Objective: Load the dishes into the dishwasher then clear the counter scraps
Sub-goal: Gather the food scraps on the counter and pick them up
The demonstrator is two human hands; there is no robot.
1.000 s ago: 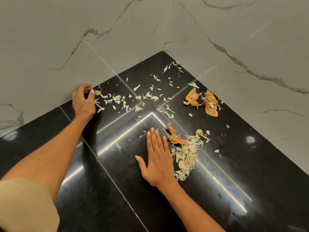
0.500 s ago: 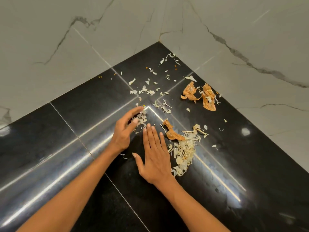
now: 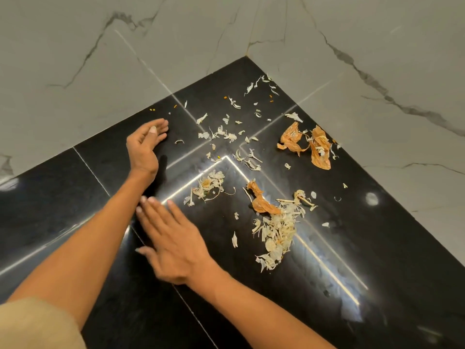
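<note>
— Scraps (image 3: 278,230) lie all over the black bench (image 3: 377,248), in the corner by the marble wall (image 3: 75,59). One big pile sits in the middle, right of both hands.

— Are they heavy?

— No, I think they are dry, thin peels, light as paper. A puff of air could move them. The orange skins (image 3: 319,147) look crinkly and would crack.

— How do you pick them up?

— Pinching is slow. Better to push them into one heap with a flat palm.

— What are the hands doing?

— The left hand (image 3: 146,144) is cupped loosely, holding nothing I can see. The right hand (image 3: 173,245) is flat, fingers straight, empty.
</note>
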